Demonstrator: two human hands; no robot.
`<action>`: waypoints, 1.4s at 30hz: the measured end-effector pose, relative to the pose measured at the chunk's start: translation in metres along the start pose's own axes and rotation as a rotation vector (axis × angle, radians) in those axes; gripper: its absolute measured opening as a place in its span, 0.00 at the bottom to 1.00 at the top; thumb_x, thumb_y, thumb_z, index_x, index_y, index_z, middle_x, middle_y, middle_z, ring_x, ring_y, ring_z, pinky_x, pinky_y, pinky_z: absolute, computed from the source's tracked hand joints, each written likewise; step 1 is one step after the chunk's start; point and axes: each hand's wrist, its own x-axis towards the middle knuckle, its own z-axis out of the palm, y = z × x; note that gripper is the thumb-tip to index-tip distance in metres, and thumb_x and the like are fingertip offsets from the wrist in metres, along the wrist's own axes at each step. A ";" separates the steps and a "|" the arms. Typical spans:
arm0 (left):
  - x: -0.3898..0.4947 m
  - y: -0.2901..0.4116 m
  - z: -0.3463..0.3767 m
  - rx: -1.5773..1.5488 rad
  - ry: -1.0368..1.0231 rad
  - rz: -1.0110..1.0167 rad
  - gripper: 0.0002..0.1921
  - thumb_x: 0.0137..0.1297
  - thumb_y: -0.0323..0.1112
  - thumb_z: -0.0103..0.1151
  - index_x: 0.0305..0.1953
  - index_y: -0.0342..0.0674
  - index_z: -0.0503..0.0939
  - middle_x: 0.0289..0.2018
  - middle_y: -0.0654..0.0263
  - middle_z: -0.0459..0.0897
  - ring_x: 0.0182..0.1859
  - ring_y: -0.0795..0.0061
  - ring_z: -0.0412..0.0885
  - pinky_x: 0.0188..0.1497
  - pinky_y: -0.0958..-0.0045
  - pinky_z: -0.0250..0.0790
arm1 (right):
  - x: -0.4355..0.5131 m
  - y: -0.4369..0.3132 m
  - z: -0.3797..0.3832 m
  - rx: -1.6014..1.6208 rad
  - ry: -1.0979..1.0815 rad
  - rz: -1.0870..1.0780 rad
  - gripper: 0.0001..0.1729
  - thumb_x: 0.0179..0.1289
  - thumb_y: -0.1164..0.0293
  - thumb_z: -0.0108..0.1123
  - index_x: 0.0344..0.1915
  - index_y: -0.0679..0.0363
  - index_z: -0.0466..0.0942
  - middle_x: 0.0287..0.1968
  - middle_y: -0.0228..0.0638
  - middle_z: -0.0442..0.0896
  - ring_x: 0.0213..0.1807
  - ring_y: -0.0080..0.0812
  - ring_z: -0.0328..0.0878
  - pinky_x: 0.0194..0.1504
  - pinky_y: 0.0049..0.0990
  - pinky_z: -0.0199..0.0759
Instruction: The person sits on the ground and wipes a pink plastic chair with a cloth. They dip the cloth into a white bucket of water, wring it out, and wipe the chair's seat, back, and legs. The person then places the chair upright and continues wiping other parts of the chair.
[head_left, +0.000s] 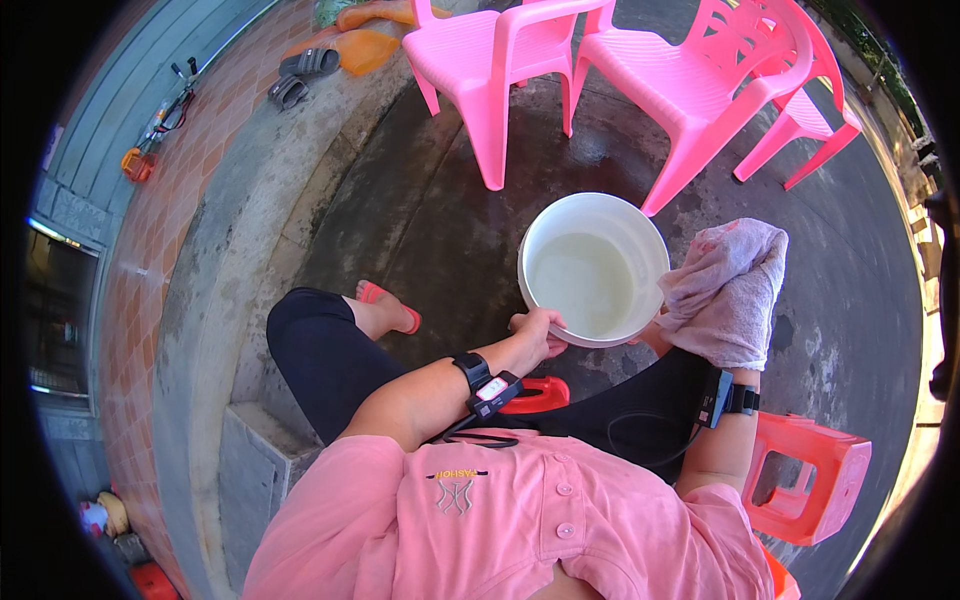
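Observation:
A white plastic bucket with cloudy water inside stands tilted before me, between my knees. My left hand grips its near rim, thumb over the edge. To the right of the bucket hangs a pale, damp-looking towel, draped over my right hand, whose fingers the cloth hides. Beyond the bucket stand pink plastic armchairs on the dark concrete floor.
A red plastic stool is at the lower right. A concrete step and a tiled porch run along the left. Grey slippers lie on the step near an orange item. A grass trimmer leans on the wall.

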 end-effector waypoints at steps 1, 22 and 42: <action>-0.002 0.003 -0.003 0.014 0.000 -0.011 0.21 0.43 0.24 0.60 0.45 0.27 0.77 0.38 0.44 0.85 0.40 0.45 0.86 0.45 0.44 0.80 | 0.001 0.001 0.000 -0.005 -0.001 0.006 0.25 0.74 0.48 0.53 0.58 0.53 0.73 0.50 0.34 0.81 0.51 0.33 0.80 0.52 0.34 0.78; 0.125 0.262 -0.326 0.144 0.270 0.502 0.20 0.37 0.25 0.59 0.35 0.18 0.80 0.33 0.47 0.83 0.33 0.49 0.84 0.40 0.59 0.78 | 0.059 0.024 0.027 -0.106 0.073 0.132 0.26 0.76 0.45 0.51 0.57 0.53 0.73 0.48 0.32 0.81 0.49 0.31 0.80 0.51 0.33 0.77; 0.067 0.394 -0.213 0.770 0.340 0.668 0.37 0.53 0.51 0.73 0.62 0.38 0.79 0.51 0.57 0.86 0.54 0.55 0.82 0.53 0.48 0.72 | 0.082 0.021 0.057 -0.017 -0.013 0.186 0.27 0.77 0.42 0.49 0.56 0.53 0.74 0.45 0.31 0.80 0.48 0.29 0.79 0.49 0.31 0.75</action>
